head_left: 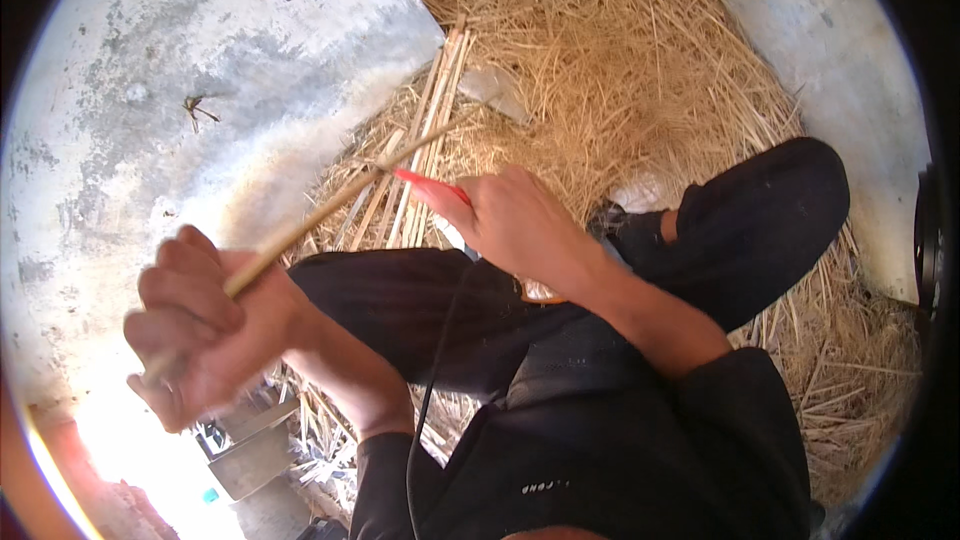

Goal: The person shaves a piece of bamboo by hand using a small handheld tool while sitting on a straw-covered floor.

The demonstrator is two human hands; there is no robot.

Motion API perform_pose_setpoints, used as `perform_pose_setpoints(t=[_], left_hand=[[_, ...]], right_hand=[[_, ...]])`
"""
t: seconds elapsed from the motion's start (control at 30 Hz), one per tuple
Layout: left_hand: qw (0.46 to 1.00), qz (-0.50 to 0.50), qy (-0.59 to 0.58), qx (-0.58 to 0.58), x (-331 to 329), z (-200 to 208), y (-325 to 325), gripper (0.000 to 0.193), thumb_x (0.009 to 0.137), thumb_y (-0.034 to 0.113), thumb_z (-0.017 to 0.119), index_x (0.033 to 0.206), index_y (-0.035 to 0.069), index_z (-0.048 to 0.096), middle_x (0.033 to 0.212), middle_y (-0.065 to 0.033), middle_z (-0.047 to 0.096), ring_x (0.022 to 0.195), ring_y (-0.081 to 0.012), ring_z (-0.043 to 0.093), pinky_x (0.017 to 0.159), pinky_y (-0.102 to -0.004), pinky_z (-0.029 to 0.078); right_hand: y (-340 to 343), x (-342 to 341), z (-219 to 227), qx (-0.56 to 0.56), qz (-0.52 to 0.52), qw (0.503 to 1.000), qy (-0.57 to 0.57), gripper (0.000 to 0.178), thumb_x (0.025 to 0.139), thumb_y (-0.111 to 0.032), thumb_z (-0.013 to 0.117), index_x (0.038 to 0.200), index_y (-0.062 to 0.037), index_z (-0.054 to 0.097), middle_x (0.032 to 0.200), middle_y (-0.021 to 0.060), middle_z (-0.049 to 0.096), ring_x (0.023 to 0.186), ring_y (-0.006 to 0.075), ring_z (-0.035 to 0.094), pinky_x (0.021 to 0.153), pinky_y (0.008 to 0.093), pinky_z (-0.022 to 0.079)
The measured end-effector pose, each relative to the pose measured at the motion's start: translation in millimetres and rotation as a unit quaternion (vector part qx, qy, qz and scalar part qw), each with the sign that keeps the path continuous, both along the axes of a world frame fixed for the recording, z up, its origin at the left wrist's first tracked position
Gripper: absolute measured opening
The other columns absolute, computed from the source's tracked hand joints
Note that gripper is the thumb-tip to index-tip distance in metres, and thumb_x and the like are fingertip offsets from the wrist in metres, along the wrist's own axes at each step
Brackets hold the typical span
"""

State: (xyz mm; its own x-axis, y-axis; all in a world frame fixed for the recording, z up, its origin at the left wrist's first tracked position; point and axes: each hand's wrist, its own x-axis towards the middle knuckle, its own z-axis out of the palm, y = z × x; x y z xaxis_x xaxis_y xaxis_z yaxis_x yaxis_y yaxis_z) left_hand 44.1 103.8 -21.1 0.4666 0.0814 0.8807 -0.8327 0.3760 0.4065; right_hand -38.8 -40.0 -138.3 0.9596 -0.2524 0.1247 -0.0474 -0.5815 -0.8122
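Note:
My left hand [205, 325] is closed around the lower end of a long, thin wooden stick [310, 223], its fingers slightly blurred. The stick slants up and away to the right, over a bundle of pale split strips [432, 140]. In my right hand [525, 225] is a red-handled knife [430, 185], gripped with the thumb along the handle. Its front end meets the stick a little past the middle; I can barely make out the blade. My bent legs [390, 310] in black trousers lie below both hands.
Straw-like shavings [600, 50] cover the floor ahead and to the right. A stained whitewashed wall [230, 70] stands at the left, another pale wall [830, 30] at the right. Grey blocky objects [255, 450] sit at the lower left. A black cord [428, 390] hangs down my front.

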Motion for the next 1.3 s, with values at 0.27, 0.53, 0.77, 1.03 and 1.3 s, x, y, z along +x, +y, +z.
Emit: perform_pose_setpoints(t=[0.27, 0.53, 0.77, 1.03, 1.3], left_hand=[[0.993, 0.09, 0.053, -0.064, -9, 8, -15, 0.043, 0.084, 0.036, 0.028, 0.048, 0.013, 0.027, 0.039, 0.0004, 0.021, 0.038, -0.0065, 0.014, 0.04, -0.021, 0.014], [0.996, 0.041, 0.048, -0.059, -15, 5, -17, 0.033, 0.078, 0.021, 0.032, 0.047, 0.016, 0.021, 0.041, 0.001, 0.02, 0.042, -0.0069, 0.015, 0.044, -0.0224, 0.013], [0.999, -0.04, 0.005, 0.033, -5, 0, 2, 0.044, 0.086, 0.041, 0.028, 0.052, 0.014, 0.033, 0.039, -0.0004, 0.029, 0.037, -0.0069, 0.017, 0.042, -0.0229, 0.014], [0.999, -0.044, 0.006, 0.006, -5, 2, 1, 0.046, 0.086, 0.043, 0.027, 0.052, 0.013, 0.033, 0.038, -0.0004, 0.027, 0.036, -0.0073, 0.015, 0.04, -0.0228, 0.012], [0.998, -0.059, -0.001, 0.013, -1, 6, -2, 0.046, 0.086, 0.042, 0.027, 0.051, 0.013, 0.032, 0.038, -0.0007, 0.027, 0.035, -0.0074, 0.016, 0.039, -0.0231, 0.013]], right_hand=[[18, -5, -15, -0.006, -0.039, 0.997, -0.067, 0.049, 0.095, -0.039, 0.041, 0.078, 0.0022, 0.062, 0.047, 0.0197, 0.049, 0.042, 0.0349, 0.053, 0.042, 0.0429, 0.042], [19, -24, 34, 0.098, -0.024, 0.986, -0.134, 0.058, 0.095, -0.039, 0.042, 0.058, 0.0036, 0.058, 0.048, 0.0245, 0.049, 0.044, 0.0395, 0.054, 0.044, 0.0468, 0.042], [2, -13, 32, 0.063, -0.013, 0.998, 0.002, 0.054, 0.093, -0.04, 0.047, 0.065, 0.0054, 0.058, 0.055, 0.0258, 0.049, 0.049, 0.0401, 0.051, 0.046, 0.0459, 0.037], [1, -9, -10, 0.004, -0.052, 0.999, 0.012, 0.057, 0.093, -0.042, 0.046, 0.06, 0.0035, 0.058, 0.053, 0.0245, 0.05, 0.051, 0.0418, 0.053, 0.048, 0.0463, 0.039], [10, -10, 18, 0.047, -0.016, 0.998, -0.035, 0.055, 0.094, -0.041, 0.043, 0.066, 0.0042, 0.059, 0.05, 0.0237, 0.049, 0.046, 0.0395, 0.052, 0.044, 0.045, 0.039]])
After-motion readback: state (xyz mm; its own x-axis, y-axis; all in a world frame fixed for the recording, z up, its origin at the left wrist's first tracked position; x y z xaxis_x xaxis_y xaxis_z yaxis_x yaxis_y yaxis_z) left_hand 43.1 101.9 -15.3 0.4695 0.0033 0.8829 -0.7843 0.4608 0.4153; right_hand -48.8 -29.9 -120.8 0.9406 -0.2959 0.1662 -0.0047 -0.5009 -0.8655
